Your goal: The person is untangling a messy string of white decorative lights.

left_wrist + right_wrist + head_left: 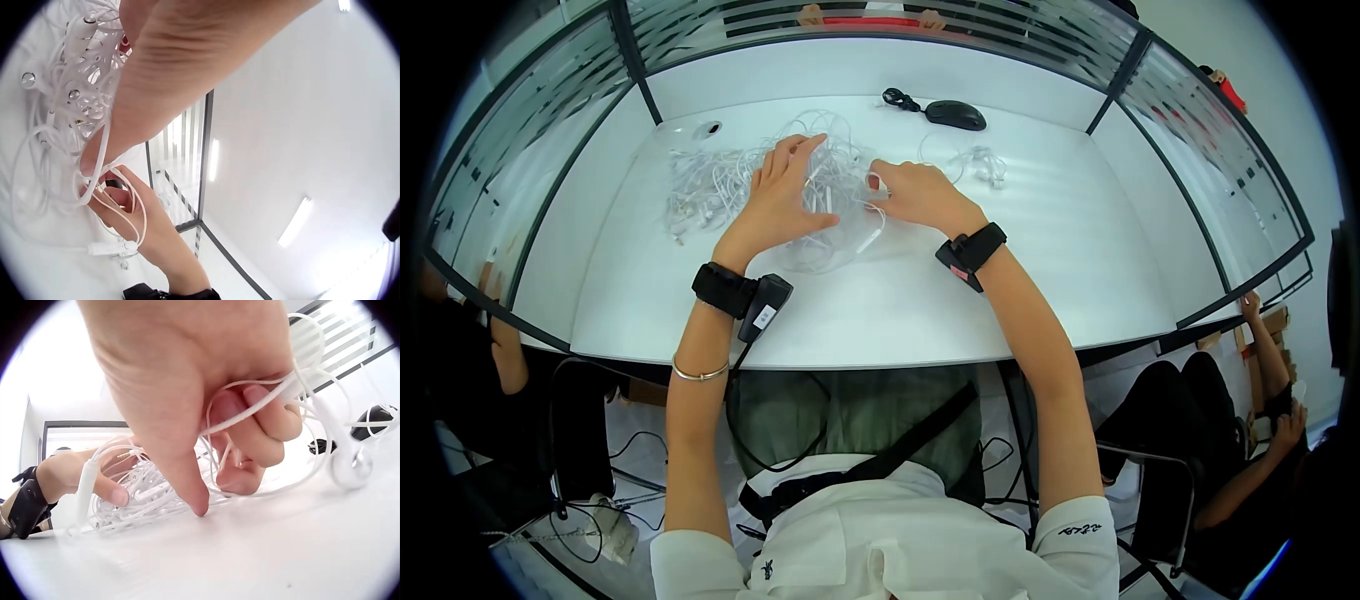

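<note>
A tangled heap of white wired earphones (710, 185) lies on the desk. My left hand (778, 200) reaches over its middle, fingers and thumb spread apart around the cables. At the heap's right side, my right hand (925, 195) holds white earphone cable (250, 414) in curled fingers. Loops of that cable pass across the fingers in the right wrist view, and an earbud (353, 465) hangs beside them. Several silver-ended earbuds and plugs show in the heap (75, 94) in the left wrist view.
A smaller bundle of white earphones (982, 165) lies right of my right hand. Behind it sits a black mouse (956, 115) with its cord coiled. Low partition panels (880, 75) close off the desk's back and sides. Other people sit at left and right.
</note>
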A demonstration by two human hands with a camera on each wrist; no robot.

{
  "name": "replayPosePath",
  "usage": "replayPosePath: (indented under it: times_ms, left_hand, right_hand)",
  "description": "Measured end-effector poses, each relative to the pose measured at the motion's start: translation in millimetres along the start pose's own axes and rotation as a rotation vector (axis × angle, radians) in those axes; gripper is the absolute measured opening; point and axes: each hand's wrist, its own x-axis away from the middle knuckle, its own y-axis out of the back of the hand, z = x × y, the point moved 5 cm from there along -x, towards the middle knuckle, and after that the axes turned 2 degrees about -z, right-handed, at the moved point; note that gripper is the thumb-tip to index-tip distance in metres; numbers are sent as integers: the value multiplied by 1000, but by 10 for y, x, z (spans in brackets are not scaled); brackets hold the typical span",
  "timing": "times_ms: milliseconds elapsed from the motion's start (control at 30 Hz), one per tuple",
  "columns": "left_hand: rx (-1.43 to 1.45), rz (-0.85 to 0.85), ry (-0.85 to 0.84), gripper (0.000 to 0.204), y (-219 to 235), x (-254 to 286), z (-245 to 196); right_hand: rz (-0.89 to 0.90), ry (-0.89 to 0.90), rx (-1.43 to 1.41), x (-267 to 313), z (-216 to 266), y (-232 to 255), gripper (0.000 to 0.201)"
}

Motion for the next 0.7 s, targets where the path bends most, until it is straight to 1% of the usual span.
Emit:
replayPosePath:
  times_ms: [33, 133, 233, 267, 367, 400, 500, 567, 600, 633, 667, 700]
  left_hand:
    - [3, 0, -1, 86, -9, 1, 8]
    - [12, -56, -33, 79, -38, -25, 89]
    - [78, -136, -23, 72, -22, -68, 179]
    - [66, -186, -21, 67, -3, -64, 175]
    - [48, -240, -1, 64, 34, -68, 218]
    - [71, -265, -6, 57, 58, -73, 197]
    - [122, -296, 16, 48, 80, -88, 198]
    - [188, -285, 72, 40, 127, -84, 129]
    - [166, -312, 71, 37, 121, -87, 135]
    - [151, -339, 22, 36, 122, -96, 137]
    - [167, -332, 45, 36, 119, -94, 151]
    - [184, -324, 69, 36, 128, -87, 135]
  right_hand:
    - [14, -5, 9, 10, 9, -6, 28]
    - [-67, 69, 12, -8, 3, -10, 25]
    - [-119, 32, 40, 35, 6, 107, 22]
    - [-193, 66, 25, 66, -15, 159, 20]
    - [-346, -5, 9, 133, -74, 410, 20]
    - [-379, -28, -37, 163, -82, 501, 20]
    - [-451, -96, -57, 211, -56, 680, 19]
    - [-556, -48, 6, 241, 23, 771, 15]
    - [-613, -29, 14, 251, 42, 810, 14]
    - [-667, -11, 24, 262, 56, 840, 13]
    - [-808, 75, 41, 272, 60, 855, 13]
    - [-836, 58, 26, 290, 49, 876, 13]
